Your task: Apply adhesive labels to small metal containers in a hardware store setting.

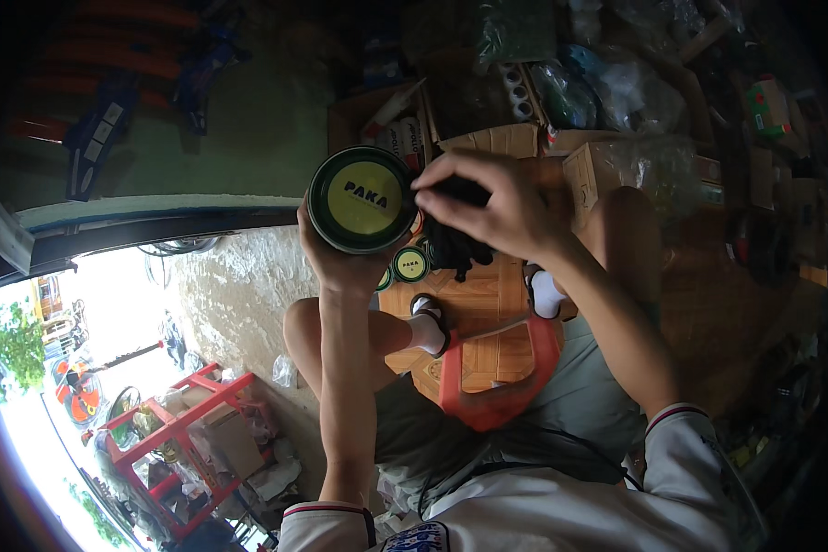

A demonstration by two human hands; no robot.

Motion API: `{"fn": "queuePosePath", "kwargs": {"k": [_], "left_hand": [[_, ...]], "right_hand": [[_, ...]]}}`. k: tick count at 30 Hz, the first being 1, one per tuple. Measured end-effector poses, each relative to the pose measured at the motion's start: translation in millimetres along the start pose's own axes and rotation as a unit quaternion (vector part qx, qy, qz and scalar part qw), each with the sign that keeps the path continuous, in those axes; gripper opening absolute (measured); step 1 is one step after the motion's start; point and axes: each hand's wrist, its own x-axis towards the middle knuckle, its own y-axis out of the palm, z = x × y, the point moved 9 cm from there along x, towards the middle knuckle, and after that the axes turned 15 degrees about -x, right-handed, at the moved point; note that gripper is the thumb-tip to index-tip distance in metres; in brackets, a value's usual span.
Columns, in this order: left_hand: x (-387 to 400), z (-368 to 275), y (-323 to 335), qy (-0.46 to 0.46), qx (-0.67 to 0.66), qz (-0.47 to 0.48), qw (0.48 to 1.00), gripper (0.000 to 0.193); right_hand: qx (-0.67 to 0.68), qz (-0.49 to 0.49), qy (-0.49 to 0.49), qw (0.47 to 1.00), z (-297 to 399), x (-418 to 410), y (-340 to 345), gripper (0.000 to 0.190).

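A round green can (pixel 363 199) with a yellow-green PAKA label on its end is tilted up towards me. My left hand (pixel 345 265) is shut around its lower side. At the can's right rim is my right hand (pixel 493 200), its thumb and forefinger brought close together. Whether anything thin lies between those fingertips cannot be seen. Below, on the floor, stands a similar green can (pixel 411 264), with others partly hidden beside it. A black bundle (pixel 459 241), perhaps cloth or plastic, lies under my right hand.
Between my legs is an orange-red plastic stool (pixel 483 407) on the brown patterned floor (pixel 500 283). Open cardboard boxes (pixel 490 138) and plastic-wrapped goods crowd the far side. To the left, a red metal rack (pixel 179 441) holds boxes and bags near a bright opening.
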Motion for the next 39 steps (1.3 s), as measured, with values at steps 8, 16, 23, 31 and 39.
{"fn": "queuePosePath", "kwargs": {"k": [8, 16, 23, 31, 39], "left_hand": [[7, 20, 18, -0.063, -0.084, 0.089, 0.991, 0.082], [3, 25, 33, -0.08, -0.137, 0.11, 0.981, 0.065], [10, 25, 39, -0.081, -0.196, 0.209, 0.954, 0.069], [-5, 51, 59, -0.171, -0.254, 0.29, 0.907, 0.079], [-13, 74, 42, -0.197, -0.226, 0.035, 0.953, 0.054]], "right_hand": [[0.184, 0.025, 0.173, 0.967, -30, 3, -7, 0.028], [0.226, 0.036, 0.174, 0.958, -33, -1, -5, 0.025], [0.247, 0.001, 0.236, 0.94, -52, -4, -8, 0.023], [0.355, -0.047, 0.347, 0.867, -88, -8, -3, 0.022], [0.385, -0.011, 0.335, 0.86, -121, -12, 16, 0.031]]}}
